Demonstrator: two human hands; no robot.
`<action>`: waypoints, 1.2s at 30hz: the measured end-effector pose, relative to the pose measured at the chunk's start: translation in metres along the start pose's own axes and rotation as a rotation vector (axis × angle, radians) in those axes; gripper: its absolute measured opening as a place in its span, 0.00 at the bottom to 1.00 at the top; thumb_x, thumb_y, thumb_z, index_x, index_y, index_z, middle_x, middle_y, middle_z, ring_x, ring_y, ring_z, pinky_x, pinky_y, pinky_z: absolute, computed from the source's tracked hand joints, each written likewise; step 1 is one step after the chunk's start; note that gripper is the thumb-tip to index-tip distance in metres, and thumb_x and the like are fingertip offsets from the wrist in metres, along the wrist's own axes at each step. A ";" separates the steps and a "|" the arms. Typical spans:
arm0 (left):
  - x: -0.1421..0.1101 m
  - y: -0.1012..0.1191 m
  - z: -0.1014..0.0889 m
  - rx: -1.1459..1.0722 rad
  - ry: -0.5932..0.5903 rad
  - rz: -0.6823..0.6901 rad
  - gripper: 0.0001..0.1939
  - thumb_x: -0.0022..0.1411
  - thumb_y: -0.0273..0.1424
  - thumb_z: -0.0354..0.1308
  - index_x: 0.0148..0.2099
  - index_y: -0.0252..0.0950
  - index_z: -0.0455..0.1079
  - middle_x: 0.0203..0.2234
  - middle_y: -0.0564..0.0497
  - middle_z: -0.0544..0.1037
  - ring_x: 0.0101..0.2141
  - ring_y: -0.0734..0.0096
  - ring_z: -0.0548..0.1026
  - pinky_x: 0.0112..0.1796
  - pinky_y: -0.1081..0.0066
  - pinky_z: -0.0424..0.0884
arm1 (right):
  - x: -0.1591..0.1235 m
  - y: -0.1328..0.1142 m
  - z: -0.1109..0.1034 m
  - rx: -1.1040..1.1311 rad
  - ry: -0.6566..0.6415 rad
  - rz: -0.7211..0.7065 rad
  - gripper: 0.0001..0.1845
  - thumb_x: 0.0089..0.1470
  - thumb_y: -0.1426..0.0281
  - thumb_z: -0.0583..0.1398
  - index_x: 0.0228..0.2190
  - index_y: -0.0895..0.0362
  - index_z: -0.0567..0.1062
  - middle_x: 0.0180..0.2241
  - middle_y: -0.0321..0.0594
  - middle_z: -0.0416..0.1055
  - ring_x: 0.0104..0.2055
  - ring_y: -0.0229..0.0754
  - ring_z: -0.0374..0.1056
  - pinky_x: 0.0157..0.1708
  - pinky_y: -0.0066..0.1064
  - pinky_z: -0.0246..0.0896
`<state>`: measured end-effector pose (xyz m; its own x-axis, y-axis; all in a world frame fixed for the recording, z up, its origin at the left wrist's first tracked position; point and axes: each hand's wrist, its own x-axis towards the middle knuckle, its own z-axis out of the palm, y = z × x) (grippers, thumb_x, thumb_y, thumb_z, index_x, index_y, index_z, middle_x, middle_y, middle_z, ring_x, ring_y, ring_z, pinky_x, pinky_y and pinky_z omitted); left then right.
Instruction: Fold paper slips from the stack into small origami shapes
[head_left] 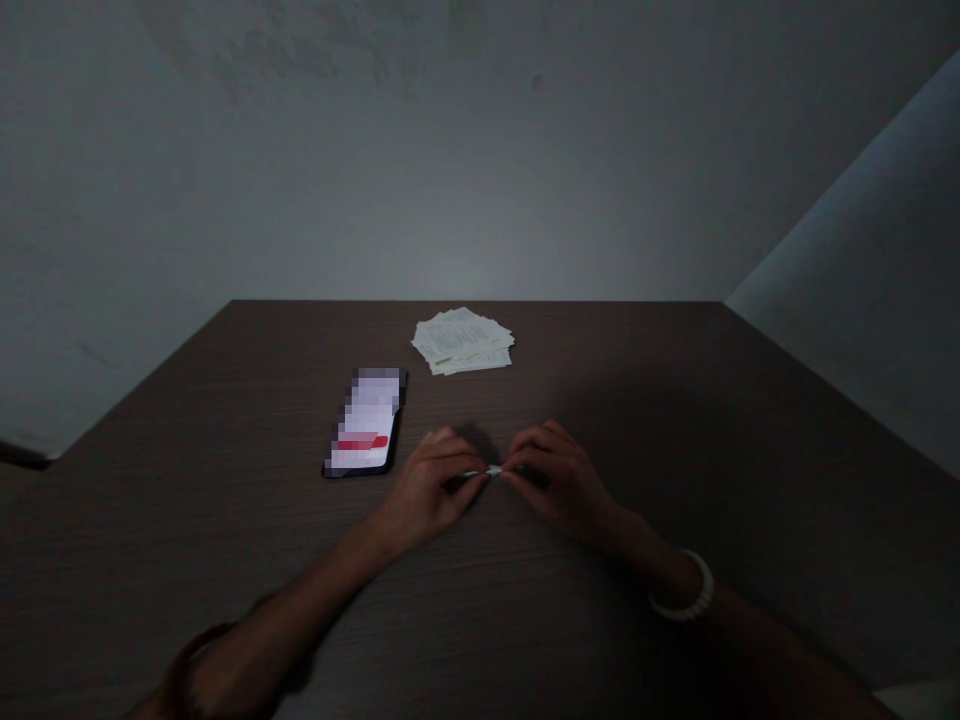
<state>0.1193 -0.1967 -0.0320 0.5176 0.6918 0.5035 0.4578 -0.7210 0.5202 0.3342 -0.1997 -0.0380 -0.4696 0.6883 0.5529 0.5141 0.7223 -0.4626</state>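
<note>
Your left hand (435, 485) and right hand (562, 478) meet low over the table (480, 620), each pinching one end of a small white strip (494, 470) between thumb and fingers. The strip sits between your fingertips, nearer the table's near side than its far edge; what it is, you cannot tell. The phone (365, 425), screen lit, lies just beyond and to the left of your left hand, apart from it. The papers (463, 340) lie in a loose, fanned pile near the far edge, which runs along the wall (480, 180). Bare tabletop opens widely to the right of your right hand, out to the slanting right edge, and more lies left of the phone. A pale bracelet (694, 590) rings your right wrist.
</note>
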 end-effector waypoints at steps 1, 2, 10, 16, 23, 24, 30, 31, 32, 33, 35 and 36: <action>0.001 0.001 0.000 0.002 0.004 0.000 0.06 0.63 0.28 0.56 0.36 0.38 0.75 0.30 0.51 0.77 0.34 0.66 0.70 0.37 0.64 0.66 | 0.000 -0.001 0.000 0.005 0.010 -0.005 0.02 0.55 0.72 0.61 0.34 0.54 0.74 0.37 0.40 0.71 0.40 0.42 0.66 0.41 0.36 0.61; 0.001 0.001 -0.001 0.001 0.004 0.002 0.06 0.63 0.27 0.56 0.35 0.38 0.75 0.29 0.51 0.77 0.33 0.67 0.70 0.37 0.65 0.65 | 0.000 -0.002 0.000 0.007 0.019 -0.012 0.03 0.55 0.72 0.61 0.34 0.53 0.74 0.37 0.40 0.71 0.40 0.42 0.66 0.41 0.36 0.61; 0.004 0.007 -0.001 -0.009 0.000 0.027 0.06 0.63 0.28 0.56 0.35 0.38 0.75 0.29 0.52 0.77 0.32 0.68 0.68 0.37 0.65 0.64 | 0.002 -0.004 0.001 0.003 0.022 -0.055 0.03 0.55 0.72 0.62 0.34 0.53 0.74 0.38 0.40 0.71 0.40 0.42 0.65 0.41 0.35 0.61; 0.004 0.007 -0.001 -0.006 -0.016 0.019 0.07 0.64 0.28 0.55 0.35 0.39 0.74 0.29 0.52 0.76 0.33 0.68 0.68 0.38 0.65 0.64 | 0.002 -0.005 0.002 -0.046 0.002 -0.055 0.02 0.57 0.73 0.59 0.33 0.54 0.73 0.36 0.39 0.70 0.38 0.41 0.65 0.43 0.37 0.60; 0.002 0.008 0.000 -0.007 -0.049 0.018 0.07 0.64 0.29 0.55 0.37 0.39 0.74 0.30 0.51 0.76 0.34 0.66 0.68 0.38 0.65 0.64 | 0.002 -0.008 0.003 -0.042 -0.006 -0.069 0.04 0.55 0.75 0.59 0.33 0.54 0.71 0.38 0.41 0.67 0.40 0.42 0.64 0.41 0.36 0.61; 0.002 0.008 0.000 -0.014 -0.052 0.018 0.07 0.64 0.29 0.54 0.37 0.38 0.74 0.30 0.51 0.76 0.34 0.66 0.68 0.37 0.65 0.64 | 0.002 -0.008 0.003 -0.041 -0.009 -0.066 0.04 0.55 0.75 0.59 0.33 0.54 0.71 0.38 0.41 0.67 0.41 0.42 0.64 0.41 0.36 0.61; 0.003 0.009 -0.001 -0.023 -0.015 0.012 0.08 0.64 0.28 0.54 0.35 0.37 0.74 0.28 0.51 0.75 0.32 0.67 0.68 0.36 0.66 0.64 | 0.001 -0.005 0.001 -0.022 -0.002 -0.034 0.02 0.57 0.71 0.60 0.34 0.53 0.73 0.39 0.41 0.67 0.42 0.42 0.64 0.42 0.35 0.62; 0.003 0.009 -0.001 -0.019 -0.009 0.007 0.07 0.64 0.29 0.55 0.35 0.37 0.74 0.29 0.51 0.75 0.32 0.68 0.68 0.36 0.66 0.64 | 0.001 -0.004 0.001 -0.022 0.006 -0.028 0.01 0.57 0.71 0.61 0.34 0.53 0.74 0.39 0.41 0.67 0.42 0.42 0.64 0.42 0.35 0.62; 0.003 0.009 -0.002 -0.017 -0.007 0.003 0.07 0.64 0.29 0.55 0.36 0.37 0.74 0.29 0.51 0.75 0.32 0.68 0.68 0.36 0.66 0.64 | 0.000 -0.003 0.000 -0.021 0.010 -0.023 0.01 0.57 0.70 0.61 0.34 0.53 0.74 0.39 0.41 0.67 0.41 0.42 0.64 0.42 0.35 0.62; 0.003 0.009 -0.002 -0.016 -0.008 -0.001 0.07 0.64 0.29 0.54 0.36 0.37 0.74 0.29 0.51 0.75 0.32 0.68 0.68 0.36 0.66 0.64 | 0.000 -0.002 0.000 -0.022 0.012 -0.017 0.01 0.57 0.70 0.61 0.34 0.53 0.74 0.39 0.41 0.68 0.41 0.42 0.64 0.41 0.35 0.63; 0.003 0.009 -0.003 -0.018 -0.012 -0.003 0.08 0.65 0.29 0.54 0.36 0.37 0.74 0.29 0.51 0.75 0.33 0.68 0.68 0.36 0.66 0.64 | -0.001 -0.001 -0.001 -0.025 0.015 -0.007 0.01 0.56 0.70 0.61 0.34 0.53 0.74 0.39 0.41 0.68 0.41 0.42 0.64 0.40 0.35 0.63; 0.003 0.009 -0.003 -0.020 -0.009 -0.001 0.08 0.65 0.29 0.54 0.36 0.37 0.74 0.29 0.51 0.75 0.33 0.68 0.68 0.36 0.66 0.64 | -0.001 0.000 -0.001 -0.026 0.017 -0.004 0.01 0.56 0.69 0.61 0.33 0.53 0.75 0.39 0.41 0.68 0.41 0.42 0.64 0.40 0.35 0.63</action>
<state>0.1229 -0.2014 -0.0239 0.5236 0.6924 0.4964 0.4439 -0.7191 0.5347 0.3355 -0.2007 -0.0375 -0.4599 0.6838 0.5666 0.5306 0.7232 -0.4421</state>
